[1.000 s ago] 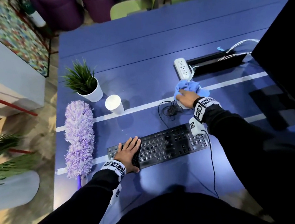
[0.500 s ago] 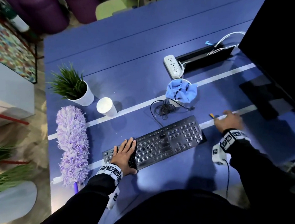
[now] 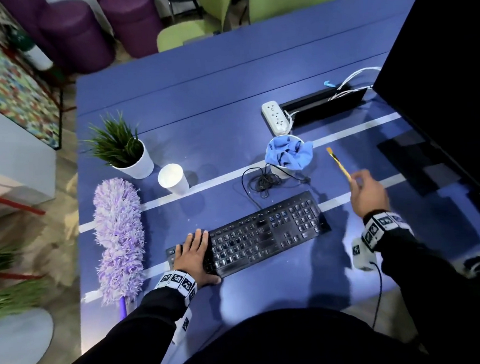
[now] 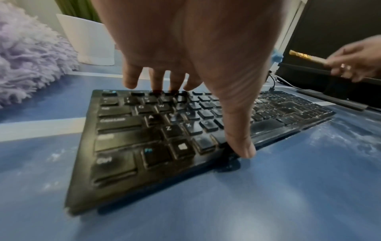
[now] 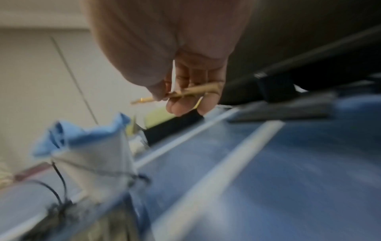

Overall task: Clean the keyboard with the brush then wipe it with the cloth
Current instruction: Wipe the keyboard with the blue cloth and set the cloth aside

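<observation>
Brushing step's just starting: right hand (image 3: 368,193) fingers pinch the brush (image 3: 338,162) at 2 o'clock of the keyboard (image 3: 255,234), left hand (image 3: 195,251) lies flat steadying it, so next swing bristles down onto the keys.

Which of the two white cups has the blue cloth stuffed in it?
The white cup behind the keyboard, beside the coiled cable. The other cup, near the plant, looks empty.

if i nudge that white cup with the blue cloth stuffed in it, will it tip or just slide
The white cup probably tips easily: it looks like light paper, narrower at its base. The blue cloth bulges over its rim, likely floppy. The black cable beside it might snag.
</observation>
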Demonstrator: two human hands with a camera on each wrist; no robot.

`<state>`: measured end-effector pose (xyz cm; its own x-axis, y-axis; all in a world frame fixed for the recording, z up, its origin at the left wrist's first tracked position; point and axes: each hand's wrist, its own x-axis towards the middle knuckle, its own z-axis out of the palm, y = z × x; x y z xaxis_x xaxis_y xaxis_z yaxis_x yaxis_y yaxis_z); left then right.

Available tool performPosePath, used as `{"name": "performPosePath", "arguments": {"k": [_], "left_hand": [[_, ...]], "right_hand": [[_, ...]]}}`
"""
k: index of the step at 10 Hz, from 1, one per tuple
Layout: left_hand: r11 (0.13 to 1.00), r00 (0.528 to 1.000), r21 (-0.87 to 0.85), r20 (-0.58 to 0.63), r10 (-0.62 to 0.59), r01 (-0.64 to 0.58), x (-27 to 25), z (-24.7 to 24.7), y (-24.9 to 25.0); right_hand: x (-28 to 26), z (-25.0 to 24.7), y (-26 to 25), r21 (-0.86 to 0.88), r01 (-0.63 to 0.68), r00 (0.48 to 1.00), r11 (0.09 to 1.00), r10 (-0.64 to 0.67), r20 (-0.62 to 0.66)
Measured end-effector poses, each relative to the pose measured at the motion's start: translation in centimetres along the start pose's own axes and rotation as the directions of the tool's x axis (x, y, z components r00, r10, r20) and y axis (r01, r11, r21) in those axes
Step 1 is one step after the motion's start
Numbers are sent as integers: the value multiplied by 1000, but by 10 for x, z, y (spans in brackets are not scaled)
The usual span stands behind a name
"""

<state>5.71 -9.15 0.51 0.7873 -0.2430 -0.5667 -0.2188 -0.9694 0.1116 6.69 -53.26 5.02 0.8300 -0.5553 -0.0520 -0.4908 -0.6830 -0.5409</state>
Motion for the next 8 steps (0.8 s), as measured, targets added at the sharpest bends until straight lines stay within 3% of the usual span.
{"name": "performPosePath", "arguments": {"k": [1, 2, 4, 6, 7, 8], "left_hand": [[999, 999, -27, 30, -29, 30, -6, 1, -2], [998, 999, -42, 32, -41, 42, -9, -2, 1], [997, 999, -72, 28, -38, 40, -9, 0, -2], [998, 999, -48, 16, -40, 41, -13, 1, 0], [998, 999, -62, -11, -33, 32, -10, -4, -5], [995, 987, -99, -158, 7, -23, -20, 10, -12]], "right_hand": [[27, -27, -51, -61, 178, 984, 982, -179, -16], [56, -34, -96, -195, 269, 963, 943, -268, 33], [80, 1, -144, -483, 336, 939, 809, -250, 235], [66, 36, -149, -486, 322, 930, 812, -176, 322], [60, 32, -150, -468, 254, 959, 846, -158, 235], [58, 26, -144, -395, 277, 958, 876, -283, 45]]}}
